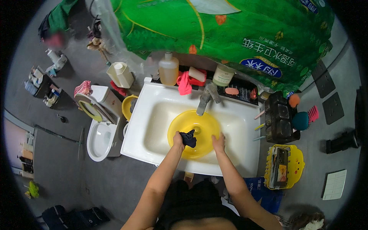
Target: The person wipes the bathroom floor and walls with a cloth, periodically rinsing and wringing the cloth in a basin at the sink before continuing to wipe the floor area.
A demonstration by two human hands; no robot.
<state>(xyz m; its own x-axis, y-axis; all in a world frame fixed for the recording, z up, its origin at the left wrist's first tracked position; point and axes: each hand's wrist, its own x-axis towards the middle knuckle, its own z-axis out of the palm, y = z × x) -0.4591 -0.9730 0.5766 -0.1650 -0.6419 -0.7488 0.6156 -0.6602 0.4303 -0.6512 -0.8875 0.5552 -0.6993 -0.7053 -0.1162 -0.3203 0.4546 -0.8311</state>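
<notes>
A yellow plastic basin rests inside the white washbasin, partly under the grey faucet. My left hand is at the basin's left side and grips a bunched dark cloth, which hangs over the basin's inside. Across from it, my right hand has hold of the basin's right rim, thumb inward and fingers on the outer side. A round shape shows at the basin's bottom below the spout; whether water is running cannot be told.
Behind the faucet stand a pump bottle, a pink cloth, a tub and a pink soap bar. A large green tissue pack looms above. To the right are a brush holder and a yellow basket; left, a toilet.
</notes>
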